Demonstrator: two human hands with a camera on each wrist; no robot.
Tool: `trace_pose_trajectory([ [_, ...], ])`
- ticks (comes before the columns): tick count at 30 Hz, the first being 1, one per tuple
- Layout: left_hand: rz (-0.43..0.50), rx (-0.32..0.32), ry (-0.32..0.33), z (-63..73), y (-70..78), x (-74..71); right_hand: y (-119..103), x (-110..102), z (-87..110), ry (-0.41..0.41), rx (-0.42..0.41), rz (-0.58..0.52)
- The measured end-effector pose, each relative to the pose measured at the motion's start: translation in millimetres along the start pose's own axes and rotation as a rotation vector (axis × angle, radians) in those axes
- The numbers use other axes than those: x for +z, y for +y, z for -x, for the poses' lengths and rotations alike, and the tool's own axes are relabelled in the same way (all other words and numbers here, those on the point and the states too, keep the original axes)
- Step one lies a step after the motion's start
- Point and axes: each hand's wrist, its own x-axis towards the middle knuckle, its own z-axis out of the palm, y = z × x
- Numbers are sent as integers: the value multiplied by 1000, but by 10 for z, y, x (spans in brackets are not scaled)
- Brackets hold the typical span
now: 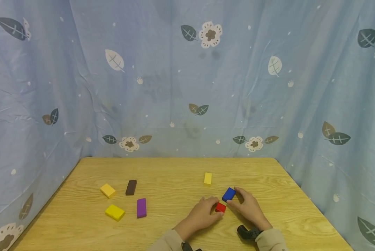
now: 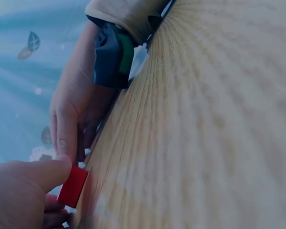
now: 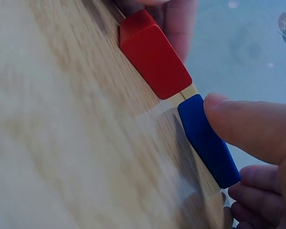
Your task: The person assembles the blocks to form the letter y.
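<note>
Toward the right of the table in the head view, my left hand holds a small red block between thumb and fingers. The same red block shows beside the thumb in the left wrist view, low over the wood. Just to its right, my right hand pinches a blue rectangular block by its edges. In the right wrist view the blue block lies close to the red one, thumb on one side and fingertips at its far end.
A pale yellow block lies behind the hands on the wooden table. Farther left are a dark brown block, a purple block, an orange-yellow block and a bright yellow block. A patterned blue curtain surrounds the table.
</note>
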Motion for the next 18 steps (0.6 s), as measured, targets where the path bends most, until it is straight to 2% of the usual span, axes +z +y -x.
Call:
trace_pose_trajectory([
  [7, -49, -6, 58, -25, 30, 54, 3, 6, -4, 2, -14, -1],
  [18, -66, -9, 96, -43, 41, 93, 0, 15, -15, 9, -22, -3],
])
